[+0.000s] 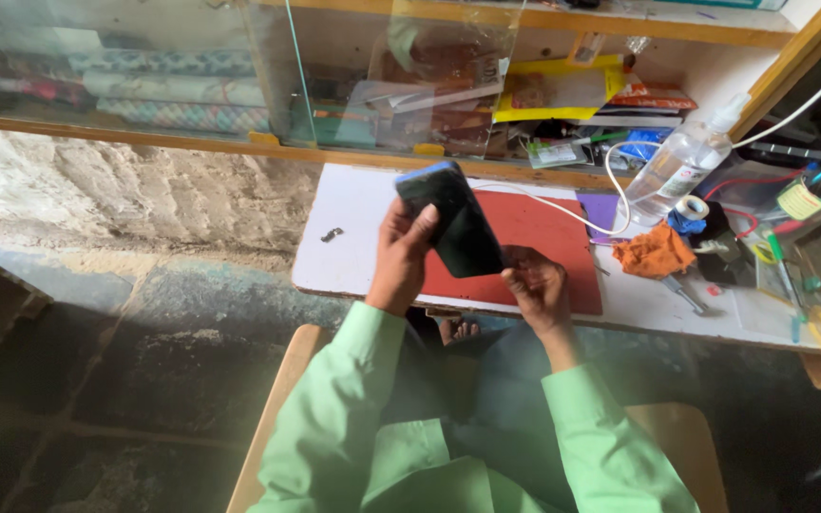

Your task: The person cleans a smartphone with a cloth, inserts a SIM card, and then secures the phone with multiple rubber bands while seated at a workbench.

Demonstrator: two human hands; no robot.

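We see a phone (453, 220) held up above the near edge of the white surface (353, 237), over the left part of a red mat (544, 252). It is a dark slab with rounded corners and a blue rim along its top edge; the face turned to us is black and unlit. Its long axis runs on a slant, the top end pointing up and to the left, the bottom end down and to the right.

The left hand (401, 256) is closed round the phone's upper left side, thumb across the face. The right hand (536, 285) pinches the lower right corner with its fingertips.

On the surface to the right lie an orange cloth (655, 253), a clear bottle (681, 161) and a white cable (563, 211).
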